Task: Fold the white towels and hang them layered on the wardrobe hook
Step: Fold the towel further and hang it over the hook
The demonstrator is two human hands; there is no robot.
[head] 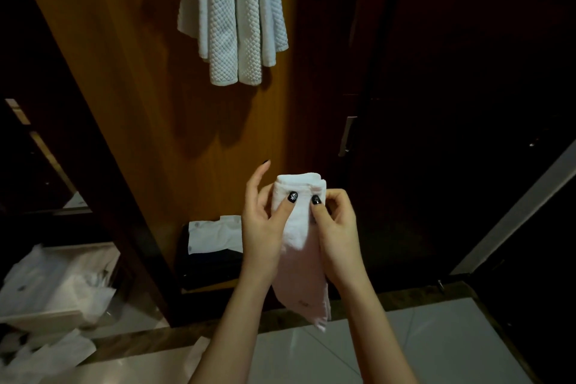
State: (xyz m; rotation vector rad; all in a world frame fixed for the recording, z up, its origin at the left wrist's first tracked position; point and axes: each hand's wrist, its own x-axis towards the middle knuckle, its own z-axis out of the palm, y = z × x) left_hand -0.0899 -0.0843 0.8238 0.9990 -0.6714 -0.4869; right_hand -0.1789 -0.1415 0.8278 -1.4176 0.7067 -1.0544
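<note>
You hold the folded white towel [299,227] upright between both hands, left hand [265,221] and right hand [335,227] pinching its upper fold. The hung towels [233,15] sit straight above, well apart; lift along its long axis.

no legible text, label, brand, number or sign anywhere. only a faint small mark near the lower end of the towel [300,237], too blurred to read. also a few tiny dark specks on the white cloth [215,235] by the wardrobe foot, too small to make out.
</note>
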